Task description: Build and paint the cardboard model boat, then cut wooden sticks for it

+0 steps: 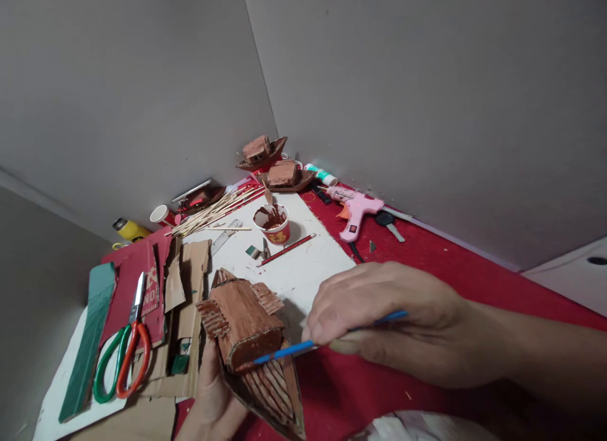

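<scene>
- The step in hand looks like brushwork: the right hand (pixel 393 330) pinches a blue-handled paintbrush (pixel 284 351), fingers closed narrowly around it, with the tip at the front wall of the cabin.
- The cardboard boat model (pixel 246 327) is held low over the near edge of the worktop (pixel 427 264). The left hand (pixel 213 397) cups the hull from beneath, fingers wrapped around it.
- Going by this, the stroke calls for a steady hull and a light touch along the ribbing.
- The model is corrugated card coated a streaky brown, with a boxy cabin, fringed eaves and a ribbed, pointed deck.
- A paper cup of brown paint (pixel 274 223) stands well beyond it on a white sheet (pixel 308 270).
- Around them are orange-and-green scissors (pixel 126 352), raw cardboard scraps (pixel 187 283), pale bamboo skewers (pixel 213 212), a pink glue gun (pixel 355 210) and two smaller brown boats (pixel 272 162) by the wall.
</scene>
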Demonstrator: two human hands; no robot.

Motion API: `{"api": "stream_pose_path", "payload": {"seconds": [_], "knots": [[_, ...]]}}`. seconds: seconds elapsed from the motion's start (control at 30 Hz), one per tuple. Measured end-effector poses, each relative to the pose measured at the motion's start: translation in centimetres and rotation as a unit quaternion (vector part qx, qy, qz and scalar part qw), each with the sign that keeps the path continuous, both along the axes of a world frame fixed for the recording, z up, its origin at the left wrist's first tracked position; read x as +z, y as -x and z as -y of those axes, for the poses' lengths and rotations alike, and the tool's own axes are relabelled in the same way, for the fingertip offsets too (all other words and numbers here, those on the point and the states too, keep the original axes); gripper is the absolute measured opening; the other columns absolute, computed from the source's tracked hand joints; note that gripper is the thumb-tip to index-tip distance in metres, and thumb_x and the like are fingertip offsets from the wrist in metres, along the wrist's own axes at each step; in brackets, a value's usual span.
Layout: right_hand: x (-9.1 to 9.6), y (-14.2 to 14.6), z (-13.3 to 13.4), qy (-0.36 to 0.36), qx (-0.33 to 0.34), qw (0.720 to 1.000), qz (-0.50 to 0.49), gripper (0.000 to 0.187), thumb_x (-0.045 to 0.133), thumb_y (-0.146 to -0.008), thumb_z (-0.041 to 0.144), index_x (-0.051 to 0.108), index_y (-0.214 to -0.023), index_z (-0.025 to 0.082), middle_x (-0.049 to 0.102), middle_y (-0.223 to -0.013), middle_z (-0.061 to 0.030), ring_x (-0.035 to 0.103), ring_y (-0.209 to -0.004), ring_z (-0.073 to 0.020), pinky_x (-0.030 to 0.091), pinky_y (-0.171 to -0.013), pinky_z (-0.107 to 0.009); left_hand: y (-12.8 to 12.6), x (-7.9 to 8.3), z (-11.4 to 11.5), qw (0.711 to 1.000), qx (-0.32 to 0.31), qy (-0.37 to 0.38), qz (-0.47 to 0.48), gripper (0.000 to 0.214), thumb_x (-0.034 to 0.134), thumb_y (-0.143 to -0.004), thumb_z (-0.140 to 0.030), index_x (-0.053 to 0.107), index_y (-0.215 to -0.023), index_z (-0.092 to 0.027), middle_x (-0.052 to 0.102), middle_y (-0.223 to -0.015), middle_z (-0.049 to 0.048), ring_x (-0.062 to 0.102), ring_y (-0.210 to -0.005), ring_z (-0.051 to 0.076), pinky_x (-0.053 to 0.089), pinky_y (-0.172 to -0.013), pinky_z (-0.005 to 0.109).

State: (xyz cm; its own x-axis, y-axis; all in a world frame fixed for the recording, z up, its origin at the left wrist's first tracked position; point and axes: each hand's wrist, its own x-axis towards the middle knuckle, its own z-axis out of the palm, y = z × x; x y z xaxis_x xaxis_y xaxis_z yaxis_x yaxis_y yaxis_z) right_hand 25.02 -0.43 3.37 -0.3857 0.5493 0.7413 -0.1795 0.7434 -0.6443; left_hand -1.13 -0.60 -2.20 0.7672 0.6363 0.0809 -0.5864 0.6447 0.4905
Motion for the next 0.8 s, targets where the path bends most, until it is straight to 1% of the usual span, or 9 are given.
{"api": "stream_pose_path", "payload": {"seconds": [0.1, 0.2, 0.27, 0.4, 0.5, 0.6, 0.7, 0.8], "knots": [[0.1, 0.1, 0.1, -0.003, -0.009, 1.0, 0.001, 0.017, 0.059, -0.086, 0.003, 0.063, -0.101, 0.012, 0.073, -0.086, -0.0126, 0.069, -0.081, -0.0159, 0.056, -0.073, -0.026, 0.2, -0.4, 0.0, 1.0, 0.007, 0.002, 0.006, 0.055, 0.021, -0.099, -0.041, 0.053, -0.135, -0.016, 0.055, -0.137, 0.0079, 0.045, -0.132, 0.023, 0.016, -0.117, 0.036], [0.2, 0.2, 0.2, -0.004, 0.009, 0.999, 0.031, 0.018, 0.059, -0.085, 0.002, 0.063, -0.101, 0.01, 0.073, -0.086, -0.0137, 0.069, -0.082, -0.0163, 0.055, -0.073, -0.026, 0.3, -0.6, -0.1, 1.0, 0.008, -0.011, 0.02, 0.053, 0.022, -0.099, -0.04, 0.053, -0.135, -0.018, 0.055, -0.138, 0.0058, 0.045, -0.132, 0.022, 0.016, -0.117, 0.036], [0.1, 0.1, 0.3, 0.003, 0.009, 0.999, 0.032, 0.019, 0.059, -0.085, 0.001, 0.063, -0.101, 0.01, 0.073, -0.085, -0.0129, 0.069, -0.08, -0.0157, 0.055, -0.072, -0.026, 0.5, -0.6, -0.2, 1.0, 0.0, -0.006, 0.008, 0.054, 0.02, -0.099, -0.039, 0.053, -0.135, -0.018, 0.056, -0.137, 0.0057, 0.047, -0.131, 0.021, 0.017, -0.116, 0.034], [0.2, -0.5, 0.2, 0.012, -0.04, 0.999, 0.004, 0.022, 0.059, -0.085, 0.002, 0.064, -0.102, 0.015, 0.072, -0.084, -0.0084, 0.068, -0.077, -0.0138, 0.054, -0.071, -0.025, 1.2, -0.7, -0.2, 1.0, 0.005, 0.009, -0.021, 0.057, 0.016, -0.099, -0.04, 0.055, -0.133, -0.016, 0.057, -0.136, 0.0065, 0.048, -0.13, 0.019, 0.021, -0.115, 0.032], [0.5, -1.0, 0.2, 0.012, -0.079, 0.996, 0.037, 0.016, 0.059, -0.086, 0.007, 0.064, -0.099, 0.016, 0.073, -0.084, -0.007, 0.069, -0.076, -0.0126, 0.054, -0.072, -0.023, 1.7, -0.9, -0.2, 0.999, 0.026, 0.006, -0.026, 0.058, 0.015, -0.099, -0.041, 0.055, -0.133, -0.017, 0.057, -0.136, 0.006, 0.047, -0.131, 0.018, 0.022, -0.114, 0.031], [0.8, -1.2, 0.3, 0.031, -0.098, 0.992, 0.071, 0.01, 0.058, -0.088, 0.011, 0.065, -0.094, 0.014, 0.072, -0.079, -0.0067, 0.068, -0.071, -0.0117, 0.054, -0.067, -0.021, 2.0, -1.4, -0.4, 0.999, 0.038, -0.001, -0.023, 0.055, 0.017, -0.099, -0.04, 0.055, -0.133, -0.02, 0.058, -0.135, 0.0046, 0.048, -0.13, 0.017, 0.023, -0.114, 0.03], [1.0, -1.1, 0.4, 0.062, -0.106, 0.992, 0.036, 0.008, 0.058, -0.088, 0.013, 0.066, -0.089, 0.015, 0.072, -0.076, -0.0057, 0.067, -0.068, -0.0117, 0.054, -0.064, -0.02, 2.1, -2.0, -0.5, 0.999, 0.04, -0.014, -0.032, 0.054, 0.022, -0.098, -0.043, 0.057, -0.132, -0.021, 0.061, -0.132, 0.0048, 0.046, -0.131, 0.018, 0.021, -0.114, 0.033], [1.1, -1.0, 0.4, 0.088, -0.132, 0.987, -0.001, 0.008, 0.06, -0.086, 0.016, 0.068, -0.085, 0.017, 0.072, -0.076, -0.004, 0.068, -0.068, -0.0125, 0.055, -0.062, -0.02, 2.0, -2.3, -0.6, 0.998, 0.037, -0.016, -0.049, 0.056, 0.021, -0.096, -0.046, 0.058, -0.131, -0.022, 0.064, -0.128, 0.0059, 0.044, -0.133, 0.021, 0.016, -0.116, 0.039]]}}
